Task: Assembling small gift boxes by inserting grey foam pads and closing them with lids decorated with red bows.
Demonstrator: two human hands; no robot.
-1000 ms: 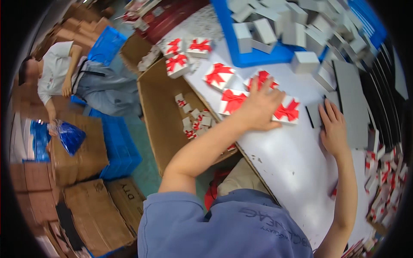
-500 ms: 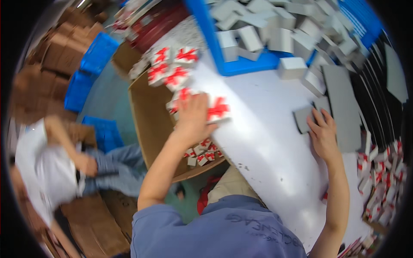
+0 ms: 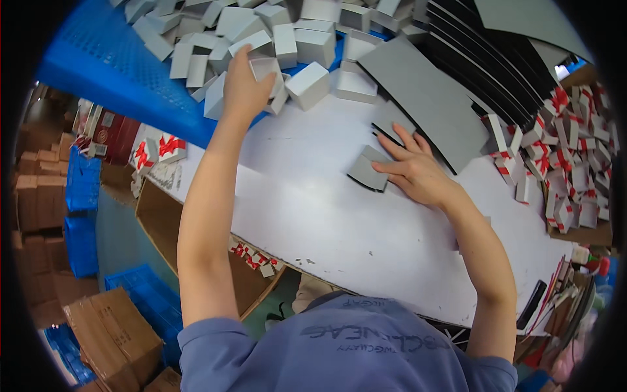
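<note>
My left hand [image 3: 243, 88] reaches into a heap of small grey open boxes [image 3: 307, 49] at the rim of a blue crate [image 3: 117, 72]; its fingers close around one grey box [image 3: 268, 68]. My right hand [image 3: 415, 171] lies on the white table [image 3: 313, 215] with its fingers on a small grey square card [image 3: 368, 171]. A larger grey card sheet [image 3: 424, 104] lies just beyond that hand.
A pile of white lids with red bows [image 3: 562, 163] lies at the right. A brown carton [image 3: 163, 222] holding several bow boxes stands below the table's left edge. Two bow boxes [image 3: 160, 150] sit at the table's left end. Blue crates [image 3: 81, 215] and cardboard cartons [image 3: 111, 333] line the floor.
My left hand has left the red-bow boxes and the carton and moved up to the grey box heap. My right hand stays on the grey card. The view has swung toward the crate.
</note>
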